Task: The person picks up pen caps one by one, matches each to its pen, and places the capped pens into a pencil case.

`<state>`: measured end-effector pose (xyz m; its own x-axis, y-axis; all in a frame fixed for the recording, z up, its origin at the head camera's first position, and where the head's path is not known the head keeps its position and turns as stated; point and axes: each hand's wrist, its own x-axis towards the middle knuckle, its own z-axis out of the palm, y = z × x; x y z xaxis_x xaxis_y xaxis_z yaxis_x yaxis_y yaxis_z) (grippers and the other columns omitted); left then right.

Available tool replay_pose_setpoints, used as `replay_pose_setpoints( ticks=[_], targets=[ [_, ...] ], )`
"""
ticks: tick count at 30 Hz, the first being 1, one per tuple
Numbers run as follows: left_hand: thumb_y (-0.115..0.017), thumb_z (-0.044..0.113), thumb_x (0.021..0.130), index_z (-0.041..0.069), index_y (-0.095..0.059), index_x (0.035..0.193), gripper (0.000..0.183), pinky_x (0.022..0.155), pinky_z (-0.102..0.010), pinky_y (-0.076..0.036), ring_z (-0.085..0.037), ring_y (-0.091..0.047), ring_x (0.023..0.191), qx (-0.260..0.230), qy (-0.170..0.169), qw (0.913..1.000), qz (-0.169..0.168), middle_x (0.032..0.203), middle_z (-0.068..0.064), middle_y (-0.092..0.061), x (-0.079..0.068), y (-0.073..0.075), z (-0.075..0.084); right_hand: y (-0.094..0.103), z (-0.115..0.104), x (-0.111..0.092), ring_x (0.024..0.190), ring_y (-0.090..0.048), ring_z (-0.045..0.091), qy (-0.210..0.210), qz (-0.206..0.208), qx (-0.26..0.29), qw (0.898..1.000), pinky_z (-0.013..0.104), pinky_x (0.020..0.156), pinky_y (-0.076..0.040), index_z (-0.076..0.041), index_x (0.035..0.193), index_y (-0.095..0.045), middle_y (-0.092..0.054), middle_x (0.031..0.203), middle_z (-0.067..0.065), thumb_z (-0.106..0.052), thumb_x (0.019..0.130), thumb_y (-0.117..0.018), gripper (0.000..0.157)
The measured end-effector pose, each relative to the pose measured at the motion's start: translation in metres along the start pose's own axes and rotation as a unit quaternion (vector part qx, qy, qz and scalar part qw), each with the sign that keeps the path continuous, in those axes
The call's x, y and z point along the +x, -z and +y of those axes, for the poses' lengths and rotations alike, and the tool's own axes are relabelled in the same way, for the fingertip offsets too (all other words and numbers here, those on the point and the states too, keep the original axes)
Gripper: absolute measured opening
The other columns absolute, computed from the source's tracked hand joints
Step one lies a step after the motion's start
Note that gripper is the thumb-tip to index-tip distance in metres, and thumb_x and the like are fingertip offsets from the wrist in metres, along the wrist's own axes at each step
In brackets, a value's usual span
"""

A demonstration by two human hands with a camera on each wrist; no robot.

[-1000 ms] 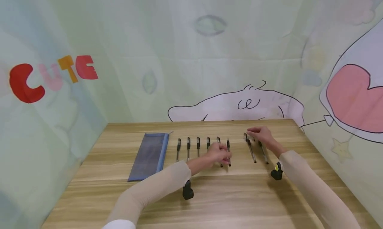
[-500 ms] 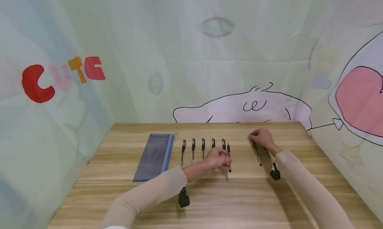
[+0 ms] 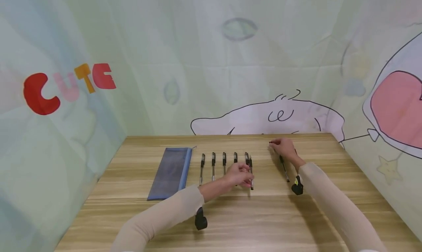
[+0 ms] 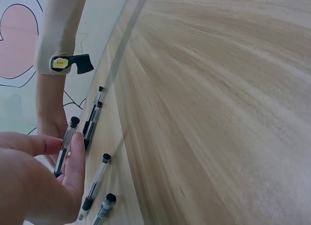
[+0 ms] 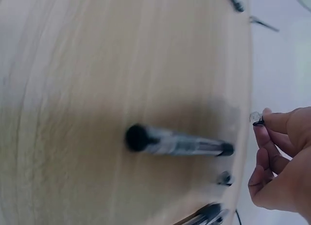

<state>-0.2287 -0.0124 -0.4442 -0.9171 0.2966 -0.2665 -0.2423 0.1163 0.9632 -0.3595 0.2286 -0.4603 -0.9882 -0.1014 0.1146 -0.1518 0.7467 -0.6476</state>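
My left hand (image 3: 239, 174) pinches a slim clear-barrelled gel pen (image 4: 68, 142) with black ends, tilted between thumb and fingers in the left wrist view. Beside it several capped pens (image 3: 202, 160) lie in a row, the nearest ones partly covered by the hand. To the right, my right hand (image 3: 284, 148) pinches a small clear and black piece (image 5: 256, 118), which looks like a pen cap. Below that hand a pen (image 3: 284, 167) lies at a slant. Another pen (image 5: 204, 215) next to it is mostly hidden by the right hand in the head view.
A blue mesh zip pouch (image 3: 169, 173) lies flat left of the pen row. A small dark and clear piece (image 5: 224, 178) lies near the right-hand pens. The wooden table (image 3: 244, 222) meets a printed cloth backdrop (image 3: 148, 80) at its far edge.
My right hand has shifted slightly up and left from over the right-hand pens, now with the small cap-like piece in its fingertips. My left hand still holds its pen in nearly the same place.
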Motion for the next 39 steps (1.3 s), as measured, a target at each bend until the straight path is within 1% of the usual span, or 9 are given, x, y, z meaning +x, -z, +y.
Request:
replay_pose_setpoints(
  ticks=[3,6,9,12,17,21,24,31,39],
  targets=[
    [-0.07,-0.004,0.088,-0.007,-0.057,0.13,0.044,0.076,-0.036,-0.066,-0.014,-0.065,0.063,0.001,0.002,1.0,-0.003,0.097,-0.009,-0.065,0.0,0.001,-0.001,0.004,-0.007,-0.003,0.112,-0.065,0.037,-0.024,-0.019,0.036,0.999,0.036,0.083,-0.055,0.007,0.124,-0.069,-0.068,0.127,0.028,-0.021,0.103,-0.06,0.036],
    [-0.07,-0.003,0.089,-0.006,-0.056,0.131,0.045,0.076,-0.035,-0.066,-0.016,-0.066,0.068,0.001,0.003,1.0,-0.004,0.103,-0.016,-0.068,0.0,0.003,-0.002,0.008,-0.016,-0.006,0.124,-0.058,0.039,-0.057,-0.046,0.086,0.994,0.044,0.097,-0.053,0.006,0.13,-0.065,-0.063,0.136,0.027,-0.026,0.104,-0.06,0.041],
    [-0.069,-0.003,0.089,-0.004,-0.055,0.131,0.044,0.076,-0.036,-0.066,-0.017,-0.068,0.07,0.004,0.003,0.9999,-0.01,0.107,-0.021,-0.07,0.001,0.005,-0.002,0.011,-0.028,-0.009,0.135,-0.051,0.041,-0.088,-0.076,0.146,0.982,0.052,0.112,-0.046,0.005,0.135,-0.061,-0.056,0.145,0.027,-0.029,0.103,-0.06,0.047],
    [-0.069,-0.004,0.09,-0.003,-0.055,0.131,0.044,0.078,-0.037,-0.066,-0.017,-0.068,0.071,0.005,0.006,0.9999,-0.014,0.107,-0.021,-0.071,0.0,0.006,-0.002,0.011,-0.041,-0.012,0.139,-0.046,0.041,-0.097,-0.11,0.204,0.968,0.052,0.118,-0.041,0.006,0.14,-0.056,-0.054,0.148,0.024,-0.031,0.103,-0.06,0.052],
    [-0.068,-0.004,0.09,-0.001,-0.055,0.132,0.044,0.078,-0.037,-0.066,-0.016,-0.068,0.071,0.008,0.007,0.9998,-0.016,0.109,-0.024,-0.071,-0.001,0.006,-0.001,0.01,-0.058,-0.018,0.12,-0.054,0.027,-0.097,-0.151,0.273,0.945,0.036,0.102,-0.049,0.007,0.14,-0.055,-0.069,0.119,0.003,-0.031,0.103,-0.061,0.053],
    [-0.068,-0.004,0.091,-0.001,-0.055,0.133,0.044,0.078,-0.036,-0.066,-0.017,-0.068,0.073,0.009,0.0,0.9998,-0.02,0.112,-0.027,-0.07,-0.001,0.005,-0.003,0.008,-0.065,-0.023,0.101,-0.059,0.013,-0.103,-0.17,0.301,0.933,0.025,0.087,-0.051,0.008,0.138,-0.056,-0.068,0.097,-0.012,-0.028,0.103,-0.062,0.05],
    [-0.067,-0.005,0.091,-0.001,-0.055,0.134,0.045,0.078,-0.036,-0.066,-0.018,-0.068,0.073,0.006,-0.004,0.9997,-0.024,0.114,-0.028,-0.07,-0.001,0.006,-0.005,0.006,-0.067,-0.026,0.098,-0.059,0.012,-0.102,-0.175,0.308,0.93,0.023,0.086,-0.052,0.008,0.138,-0.056,-0.068,0.095,-0.011,-0.027,0.103,-0.063,0.05],
    [-0.066,-0.004,0.091,0.0,-0.054,0.136,0.046,0.075,-0.033,-0.066,-0.017,-0.067,0.073,-0.003,-0.002,0.9997,-0.026,0.116,-0.028,-0.069,0.002,0.007,-0.007,0.004,-0.068,-0.028,0.099,-0.059,0.014,-0.09,-0.182,0.3,0.932,0.026,0.086,-0.051,0.008,0.137,-0.056,-0.066,0.098,-0.008,-0.029,0.104,-0.061,0.05],
    [-0.067,-0.002,0.092,0.001,-0.054,0.138,0.048,0.078,-0.036,-0.066,-0.017,-0.068,0.074,0.002,-0.001,0.9996,-0.028,0.116,-0.028,-0.069,-0.001,0.007,-0.005,-0.002,-0.065,-0.029,0.1,-0.059,0.018,-0.092,-0.19,0.304,0.929,0.028,0.087,-0.052,-0.003,0.12,-0.068,-0.068,0.097,-0.008,-0.026,0.104,-0.061,0.029]
  ],
)
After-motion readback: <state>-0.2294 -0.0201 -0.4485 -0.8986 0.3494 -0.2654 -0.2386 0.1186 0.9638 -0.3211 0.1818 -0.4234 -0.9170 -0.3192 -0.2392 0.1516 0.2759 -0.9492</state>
